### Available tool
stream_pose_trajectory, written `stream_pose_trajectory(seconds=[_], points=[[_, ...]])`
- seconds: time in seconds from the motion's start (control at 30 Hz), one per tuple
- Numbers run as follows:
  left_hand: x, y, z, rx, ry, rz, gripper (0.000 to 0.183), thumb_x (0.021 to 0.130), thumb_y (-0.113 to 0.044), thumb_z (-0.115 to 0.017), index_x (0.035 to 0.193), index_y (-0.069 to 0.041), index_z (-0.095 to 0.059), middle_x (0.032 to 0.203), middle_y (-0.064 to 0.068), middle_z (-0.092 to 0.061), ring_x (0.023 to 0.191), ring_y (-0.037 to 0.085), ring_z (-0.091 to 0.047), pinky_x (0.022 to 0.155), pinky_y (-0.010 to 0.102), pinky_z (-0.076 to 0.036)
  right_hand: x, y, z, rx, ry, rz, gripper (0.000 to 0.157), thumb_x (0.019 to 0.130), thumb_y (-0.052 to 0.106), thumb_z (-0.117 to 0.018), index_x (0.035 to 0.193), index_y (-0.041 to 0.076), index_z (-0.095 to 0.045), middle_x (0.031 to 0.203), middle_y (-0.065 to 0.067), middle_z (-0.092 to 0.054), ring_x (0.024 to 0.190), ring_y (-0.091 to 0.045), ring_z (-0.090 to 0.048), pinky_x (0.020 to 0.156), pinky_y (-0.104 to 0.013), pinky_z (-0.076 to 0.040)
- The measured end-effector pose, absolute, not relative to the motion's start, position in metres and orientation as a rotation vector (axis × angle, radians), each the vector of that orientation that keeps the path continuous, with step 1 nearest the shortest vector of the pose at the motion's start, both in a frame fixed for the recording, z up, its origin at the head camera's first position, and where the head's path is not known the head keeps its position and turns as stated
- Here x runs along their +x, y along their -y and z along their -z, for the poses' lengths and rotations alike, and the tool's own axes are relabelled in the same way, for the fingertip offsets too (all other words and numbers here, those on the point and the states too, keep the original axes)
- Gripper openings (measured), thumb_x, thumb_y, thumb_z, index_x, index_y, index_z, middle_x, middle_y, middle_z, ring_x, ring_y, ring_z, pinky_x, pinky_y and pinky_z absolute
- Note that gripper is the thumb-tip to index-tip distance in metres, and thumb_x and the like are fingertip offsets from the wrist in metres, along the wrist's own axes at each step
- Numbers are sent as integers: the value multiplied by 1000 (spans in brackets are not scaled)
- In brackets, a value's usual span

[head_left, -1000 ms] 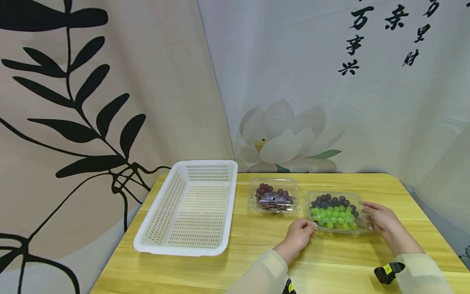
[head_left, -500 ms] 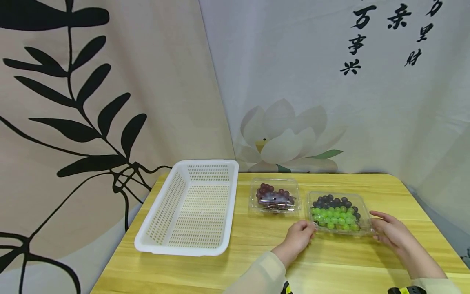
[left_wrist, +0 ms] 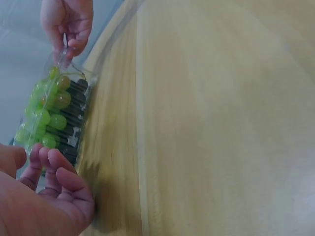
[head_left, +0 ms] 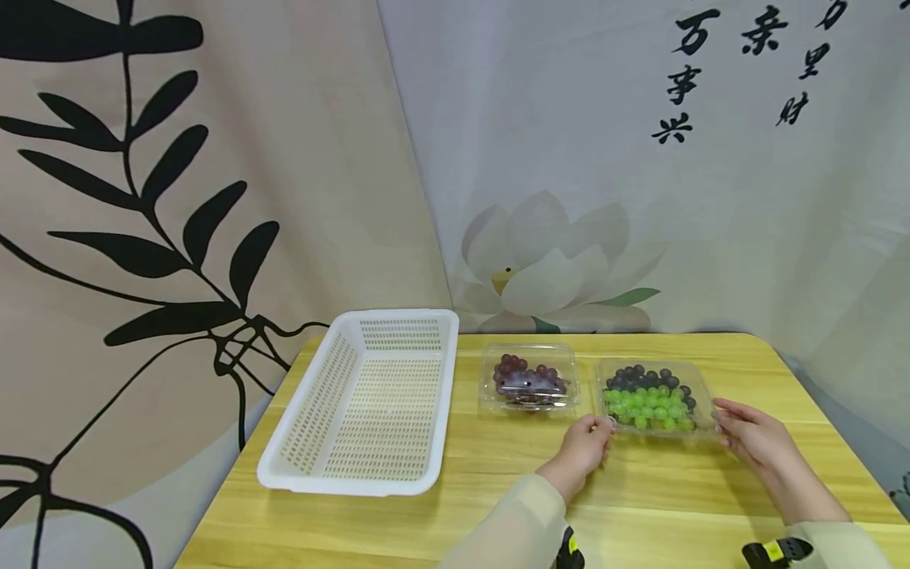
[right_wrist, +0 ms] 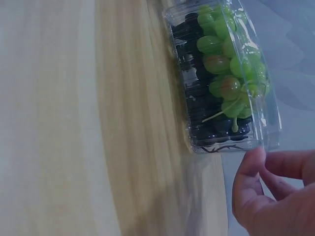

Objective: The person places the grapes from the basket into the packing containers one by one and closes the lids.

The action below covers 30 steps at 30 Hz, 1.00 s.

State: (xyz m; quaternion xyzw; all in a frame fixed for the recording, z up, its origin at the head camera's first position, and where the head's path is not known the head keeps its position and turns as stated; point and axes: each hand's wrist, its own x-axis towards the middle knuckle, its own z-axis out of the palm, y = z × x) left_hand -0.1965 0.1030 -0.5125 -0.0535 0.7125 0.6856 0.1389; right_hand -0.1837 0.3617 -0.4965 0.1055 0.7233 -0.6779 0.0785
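Observation:
A clear plastic clamshell box [head_left: 693, 375] holds green grapes [head_left: 647, 407] in front of dark grapes [head_left: 643, 377]. My left hand [head_left: 583, 446] pinches its front left corner. At the opposite end, my right hand [head_left: 759, 436] pinches the rim between thumb and fingers, as the right wrist view shows up close at the hand [right_wrist: 280, 191]. In the left wrist view the box [left_wrist: 83, 105] spans between both hands. Whether its underside touches the table is hard to tell.
Just left of the held box stands another clear box [head_left: 565, 359] with reddish-purple grapes [head_left: 526, 379]. A white perforated basket [head_left: 355, 482] lies further left on the wooden table [head_left: 498, 482]. Printed curtains [head_left: 320, 158] hang behind the table's back edge.
My right hand shifts from the box's right side to its front right corner. Held by both hands, the box then rises or moves slightly back in the head view.

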Motion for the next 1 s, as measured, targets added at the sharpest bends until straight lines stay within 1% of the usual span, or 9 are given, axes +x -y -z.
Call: stream_pose_trajectory(seconds=[0.13, 0.27, 0.37, 0.57, 0.67, 0.77, 0.83, 0.9, 1.0], points=[[-202, -102, 512, -153, -2073, -1970, 20, 97, -21, -53, 91, -5, -63, 66, 0, -49, 55, 11, -42, 51, 22, -37, -191, -357, 494, 358, -2187, 2012, 29, 100, 14, -44, 127, 23, -50, 90, 22, -55, 80, 0, -56, 67, -23, -52], [-204, -99, 510, -120, -2099, -1953, 21, 98, -22, -50, 93, -5, -62, 66, 1, -48, 54, 11, -40, 50, 23, -36, -197, -350, 491, 363, -2258, 1946, 44, 100, 12, -41, 144, 4, -34, 89, 23, -53, 79, -1, -54, 67, -24, -52], [-205, -96, 511, -104, -2124, -1938, 22, 99, -23, -49, 92, -6, -61, 66, 1, -48, 53, 10, -40, 50, 23, -36, -200, -346, 490, 363, -2300, 1906, 50, 101, 10, -38, 145, -9, -23, 89, 23, -52, 79, -1, -54, 67, -24, -52], [-205, -95, 510, -103, -2175, -1898, 24, 99, -26, -48, 92, -7, -61, 66, 0, -48, 54, 11, -41, 50, 23, -37, -206, -350, 499, 364, -2300, 1901, 51, 101, 13, -38, 146, -6, -24, 93, 20, -50, 80, -2, -53, 67, -24, -52], [-203, -93, 508, -100, -2233, -1849, 24, 99, -26, -49, 91, -7, -62, 67, -1, -49, 56, 11, -43, 51, 24, -37, -211, -355, 509, 415, -2249, 1960, 41, 100, 17, -45, 141, 12, -43, 93, 18, -52, 79, -2, -54, 66, -25, -53], [-201, -91, 505, -68, -2322, -1745, 19, 96, -24, -53, 90, -9, -62, 68, -1, -52, 57, 11, -45, 52, 25, -39, -212, -359, 513, 443, -2237, 1967, 36, 98, 23, -50, 134, 21, -51, 94, 18, -52, 79, -2, -55, 68, -26, -54], [-199, -90, 502, -31, -2393, -1643, 15, 95, -24, -55, 89, -12, -62, 70, -2, -53, 60, 10, -46, 55, 25, -39, -210, -359, 510, 430, -2265, 1915, 41, 99, 25, -48, 139, 18, -45, 93, 21, -51, 79, 0, -55, 69, -25, -55], [-198, -88, 497, 16, -2443, -1541, 12, 94, -25, -55, 90, -16, -61, 72, -4, -54, 61, 10, -46, 57, 25, -40, -207, -357, 504, 408, -2292, 1866, 54, 100, 26, -45, 146, 2, -31, 92, 22, -50, 78, 0, -56, 69, -26, -55], [-195, -80, 486, 110, -2474, -1404, 10, 95, -30, -54, 91, -22, -58, 76, -7, -53, 61, 10, -46, 56, 27, -40, -203, -356, 492, 370, -2318, 1771, 60, 101, 27, -39, 147, -7, -20, 96, 19, -52, 78, 3, -57, 71, -27, -55]])
